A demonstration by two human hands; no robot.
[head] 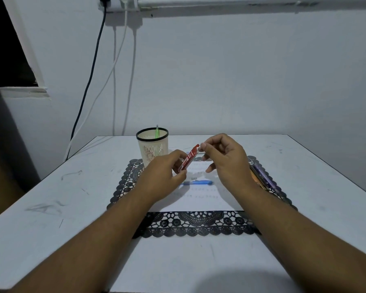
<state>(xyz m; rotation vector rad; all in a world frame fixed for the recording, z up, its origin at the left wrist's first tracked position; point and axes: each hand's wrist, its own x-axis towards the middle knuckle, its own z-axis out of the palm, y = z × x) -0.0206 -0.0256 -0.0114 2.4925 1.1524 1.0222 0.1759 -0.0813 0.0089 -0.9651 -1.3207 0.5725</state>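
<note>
Over the table (51, 208), above the paper (199, 200), a red case (188, 159) is being held tilted, its near end clamped by the left hand (165, 176), its far tip pinched by the right hand (226, 159). Tugged sharply, it could be dropped or its contents spilled.

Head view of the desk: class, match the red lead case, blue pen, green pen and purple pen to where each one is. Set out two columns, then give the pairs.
Things
1. red lead case
2. blue pen
3. green pen
4. purple pen

Places
A. upright in the pen holder
B. lying on the sheet of paper
C. pinched between the left hand and the right hand
D. on the right side of the lace mat, beside the right wrist

Pairs: 1-C, 2-B, 3-A, 4-D
</note>
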